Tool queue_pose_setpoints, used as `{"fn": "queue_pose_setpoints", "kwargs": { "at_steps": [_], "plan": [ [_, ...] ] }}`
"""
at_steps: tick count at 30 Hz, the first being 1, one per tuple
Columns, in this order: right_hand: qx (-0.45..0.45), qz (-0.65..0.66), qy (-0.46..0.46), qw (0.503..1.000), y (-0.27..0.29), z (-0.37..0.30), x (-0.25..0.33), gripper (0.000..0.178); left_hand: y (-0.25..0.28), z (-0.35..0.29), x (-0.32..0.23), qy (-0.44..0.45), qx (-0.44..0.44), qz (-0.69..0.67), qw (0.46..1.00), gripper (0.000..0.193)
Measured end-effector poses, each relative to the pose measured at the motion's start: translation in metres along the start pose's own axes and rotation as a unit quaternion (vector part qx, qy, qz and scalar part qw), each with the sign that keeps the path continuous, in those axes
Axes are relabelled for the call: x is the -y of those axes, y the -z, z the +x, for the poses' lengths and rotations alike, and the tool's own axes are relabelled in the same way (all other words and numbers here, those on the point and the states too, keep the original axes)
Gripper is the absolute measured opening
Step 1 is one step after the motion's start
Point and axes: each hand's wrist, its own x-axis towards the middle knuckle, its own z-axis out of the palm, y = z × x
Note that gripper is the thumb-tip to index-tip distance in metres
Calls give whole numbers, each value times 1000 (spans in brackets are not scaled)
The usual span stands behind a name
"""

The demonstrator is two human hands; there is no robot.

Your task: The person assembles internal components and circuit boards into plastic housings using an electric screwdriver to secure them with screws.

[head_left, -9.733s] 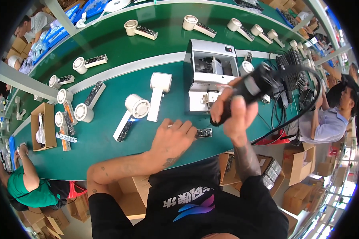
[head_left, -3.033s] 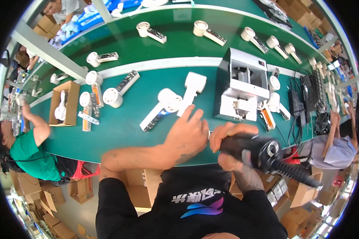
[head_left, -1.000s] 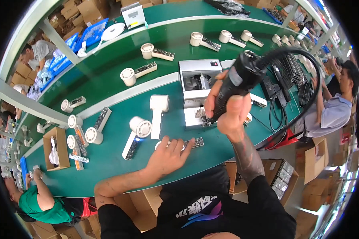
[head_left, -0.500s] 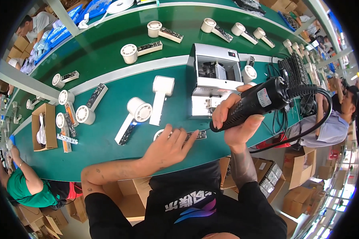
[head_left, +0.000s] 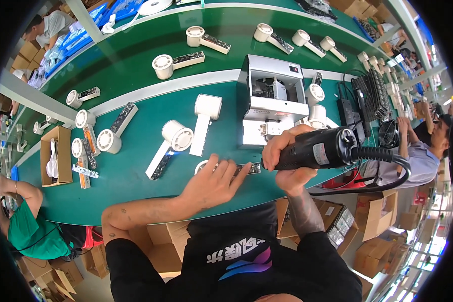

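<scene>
My left hand (head_left: 209, 186) bends its fingers over a white hair-dryer-shaped housing lying on the bench, mostly hidden beneath them. Past my fingertips shows its open handle with a circuit board (head_left: 251, 168). In my right hand (head_left: 284, 146) is a black electric screwdriver (head_left: 319, 149), held nearly level, its front end close to the handle's right end. I cannot make out whether its bit touches. Beyond the hands lie two more such housings, one white with its handle turned away (head_left: 207, 113), one with its board showing (head_left: 177, 137).
A grey screw-feeder machine (head_left: 274, 100) stands just beyond my right hand. The screwdriver's thick black cable (head_left: 387, 156) loops at the right. Several housings lie at the left and on the far green belt (head_left: 131, 75). A cardboard box (head_left: 63, 156) stands at left. Other people sit at both sides.
The back of the screwdriver has dropped, so the tool lies more level, and my right hand has turned with it. My left hand stays put. At left, a person in green has shifted their arm.
</scene>
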Motion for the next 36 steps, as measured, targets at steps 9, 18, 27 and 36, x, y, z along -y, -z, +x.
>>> {"fn": "queue_pose_setpoints", "kwargs": {
  "at_steps": [9, 18, 27, 36],
  "plan": [
    [-72, 75, 60, 993, 5, 48, 43, 94, -2, 0, -1, -22, -11, -8, 1000, 47],
    [-57, -79, 27, 995, 3, 41, 28, 93, -3, 0, 0, -19, -15, -6, 1000, 47],
    [-68, 32, -62, 995, -1, 3, 22, 90, -5, 0, 0, -17, -21, -9, 1000, 47],
    [-33, 48, -26, 998, -5, -21, 13, 85, -8, -3, 0, -14, -29, -15, 999, 47]
  ]
}}
